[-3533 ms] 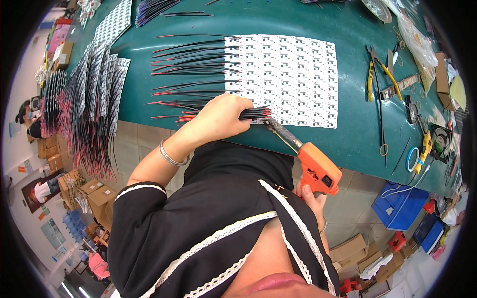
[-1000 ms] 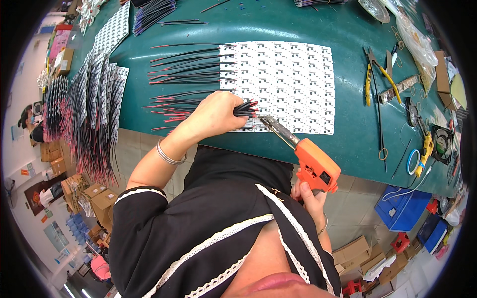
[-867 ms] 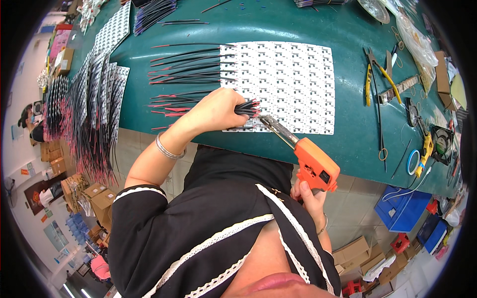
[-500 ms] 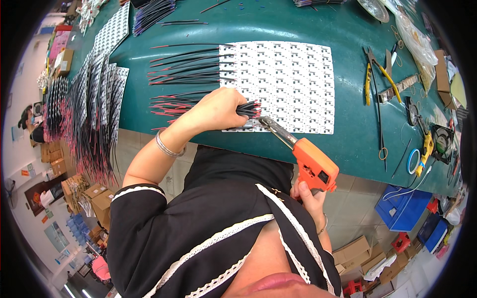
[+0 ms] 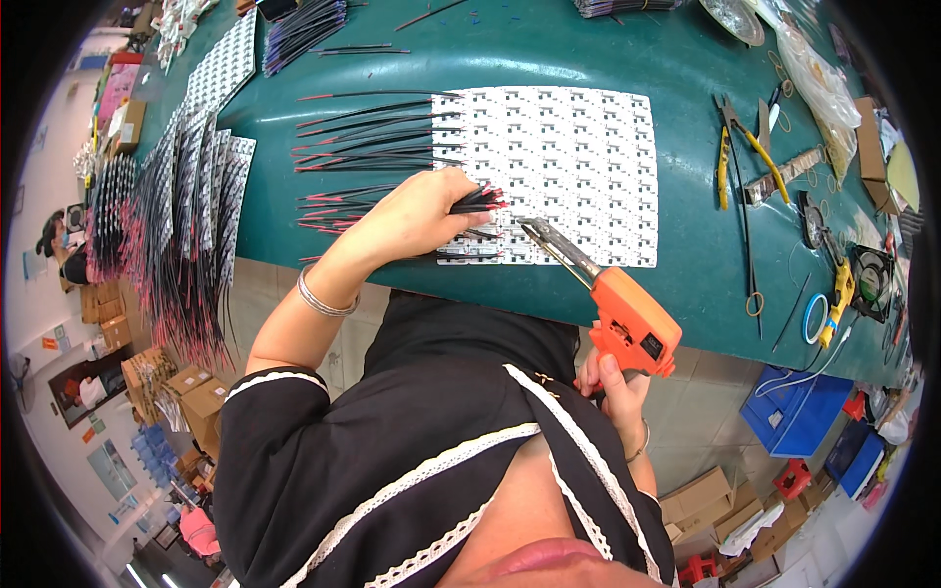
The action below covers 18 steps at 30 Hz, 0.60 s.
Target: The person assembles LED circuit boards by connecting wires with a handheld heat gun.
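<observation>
A white panel of small circuit boards lies on the green table in front of me. Black wires with red ends stretch out leftward from its left edge in rows. My left hand, over the panel's near left part, is closed around a bundle of black wires, whose red tips stick out to the right. In my right hand, gripped by its handle, is an orange soldering gun. Its metal tip points up and left, just right of the bundle and above the panel; contact cannot be made out.
Wired panels are stacked at the left, their wires hanging over the table edge. More wire bundles lie at the back. To the right are yellow-handled pliers, a small fan and a plastic bag. A blue bin stands below the table.
The soldering gun has shifted right, and its tip sits farther from the wire bundle. My left hand has moved slightly left, still holding the wires.
</observation>
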Available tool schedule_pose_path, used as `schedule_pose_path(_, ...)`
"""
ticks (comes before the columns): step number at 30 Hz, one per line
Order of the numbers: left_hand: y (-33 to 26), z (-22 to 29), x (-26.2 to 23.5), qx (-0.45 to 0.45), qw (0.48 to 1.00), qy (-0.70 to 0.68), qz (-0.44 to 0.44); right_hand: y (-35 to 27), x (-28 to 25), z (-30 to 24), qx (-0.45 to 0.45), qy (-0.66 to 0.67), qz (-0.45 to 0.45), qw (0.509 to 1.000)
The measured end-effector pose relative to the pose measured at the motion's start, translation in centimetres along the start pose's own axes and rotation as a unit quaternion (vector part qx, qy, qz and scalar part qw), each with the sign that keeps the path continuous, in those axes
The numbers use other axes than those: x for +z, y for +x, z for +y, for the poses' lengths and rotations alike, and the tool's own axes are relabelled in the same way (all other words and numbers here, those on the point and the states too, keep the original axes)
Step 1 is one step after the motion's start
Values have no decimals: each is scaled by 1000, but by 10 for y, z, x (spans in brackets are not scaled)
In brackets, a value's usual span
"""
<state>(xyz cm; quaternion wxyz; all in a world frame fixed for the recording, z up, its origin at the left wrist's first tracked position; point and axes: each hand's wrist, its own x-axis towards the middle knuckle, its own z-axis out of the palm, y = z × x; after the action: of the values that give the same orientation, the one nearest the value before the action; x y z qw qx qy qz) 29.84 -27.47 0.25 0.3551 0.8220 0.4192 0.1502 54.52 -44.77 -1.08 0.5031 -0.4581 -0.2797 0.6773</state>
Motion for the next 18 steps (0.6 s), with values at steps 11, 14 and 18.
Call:
schedule_pose_path(11, 2, 1, 0, -147, 987, -68, -15, 10, 1, -1, -6, 4, -14, 1000)
schedule_pose_path(14, 2, 3, -3, -167, 981, -92, -36, 11, 1, -1, -8, -1, -20, 1000)
schedule_pose_path(18, 1, 5, -3, -177, 979, -92, -36, 12, 2, -1, -16, -8, -35, 999)
